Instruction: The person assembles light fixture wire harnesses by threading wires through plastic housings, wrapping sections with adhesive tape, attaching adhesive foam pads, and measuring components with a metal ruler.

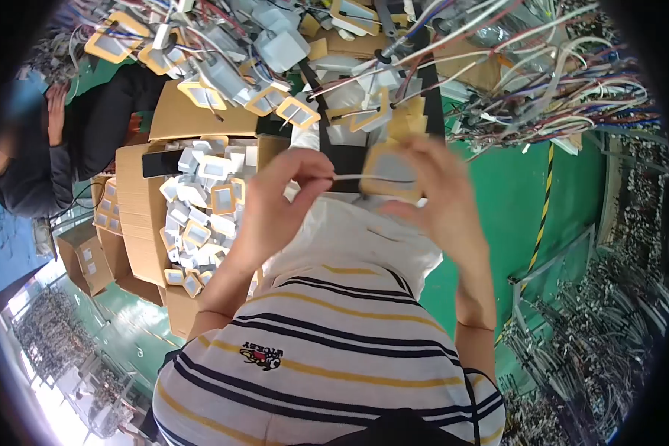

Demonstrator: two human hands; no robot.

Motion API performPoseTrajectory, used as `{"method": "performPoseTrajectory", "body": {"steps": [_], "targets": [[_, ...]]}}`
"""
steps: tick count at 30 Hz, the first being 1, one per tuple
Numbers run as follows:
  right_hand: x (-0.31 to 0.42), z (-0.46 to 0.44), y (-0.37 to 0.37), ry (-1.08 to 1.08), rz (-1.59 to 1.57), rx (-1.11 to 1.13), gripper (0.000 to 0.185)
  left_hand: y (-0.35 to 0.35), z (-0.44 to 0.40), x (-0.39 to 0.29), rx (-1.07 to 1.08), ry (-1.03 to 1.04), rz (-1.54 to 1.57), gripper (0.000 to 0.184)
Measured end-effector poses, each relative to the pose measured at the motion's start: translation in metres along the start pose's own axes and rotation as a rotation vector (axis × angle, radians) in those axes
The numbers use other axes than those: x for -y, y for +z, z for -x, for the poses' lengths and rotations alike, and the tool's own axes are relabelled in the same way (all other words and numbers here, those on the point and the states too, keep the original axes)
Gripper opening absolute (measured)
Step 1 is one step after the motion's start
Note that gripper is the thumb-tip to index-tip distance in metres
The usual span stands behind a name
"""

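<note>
My left hand (279, 204) pinches the end of a thin pale cable (353, 178) between thumb and fingertips. The cable runs across to a small grey plastic box with a yellow-orange rim (377, 165). My right hand (446, 201), slightly blurred by motion, grips that box at its right side with thumb and fingers. Both hands are held above my lap, in front of the workbench edge. Just beyond the box lie several yellow foam-like pieces (409, 119) and another rimmed box with a wire (368, 111).
An open cardboard box (143, 215) full of similar rimmed boxes (197, 234) stands at my left. Wire bundles (543, 82) hang over the bench at the upper right. A co-worker (41, 156) sits at far left. Racks of cables (595, 349) line the right side.
</note>
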State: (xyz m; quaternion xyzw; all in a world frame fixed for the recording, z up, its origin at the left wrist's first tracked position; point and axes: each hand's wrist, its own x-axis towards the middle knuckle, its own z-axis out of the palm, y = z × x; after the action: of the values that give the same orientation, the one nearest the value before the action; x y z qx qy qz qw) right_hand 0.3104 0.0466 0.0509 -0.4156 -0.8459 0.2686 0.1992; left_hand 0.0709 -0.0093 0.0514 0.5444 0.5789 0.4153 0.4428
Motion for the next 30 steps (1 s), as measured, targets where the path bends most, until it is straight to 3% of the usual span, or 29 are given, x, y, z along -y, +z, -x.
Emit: {"method": "performPoseTrajectory", "body": {"steps": [2,4,6,7,11,20,26,30], "targets": [[0.015,-0.016,-0.019,-0.083,0.211,-0.131,0.062,-0.005,-0.008,-0.005,0.023,-0.018,0.073,0.018],[0.025,-0.022,-0.017,-0.070,0.011,-0.137,0.053,0.002,-0.015,-0.008,0.108,0.006,0.185,0.017],[0.032,-0.026,0.001,0.031,-0.588,0.009,0.042,0.005,-0.021,-0.021,0.087,-0.004,0.327,0.015],[0.033,-0.031,-0.001,0.092,-0.565,0.001,0.023,0.001,-0.025,-0.023,0.070,0.000,0.332,0.016],[0.015,-0.047,-0.006,-0.033,-0.561,-0.149,0.007,-0.004,-0.039,-0.031,0.087,-0.042,0.294,0.011],[0.018,-0.053,-0.025,0.072,-0.497,-0.156,0.009,-0.010,-0.054,-0.037,0.184,-0.194,0.456,0.015],[0.018,-0.059,-0.026,-0.081,-0.328,-0.145,0.008,-0.011,-0.054,-0.032,0.172,-0.181,0.401,0.012],[0.015,-0.059,-0.023,-0.023,-0.415,-0.141,0.008,-0.007,-0.055,-0.027,0.143,-0.209,0.502,0.013]]}}
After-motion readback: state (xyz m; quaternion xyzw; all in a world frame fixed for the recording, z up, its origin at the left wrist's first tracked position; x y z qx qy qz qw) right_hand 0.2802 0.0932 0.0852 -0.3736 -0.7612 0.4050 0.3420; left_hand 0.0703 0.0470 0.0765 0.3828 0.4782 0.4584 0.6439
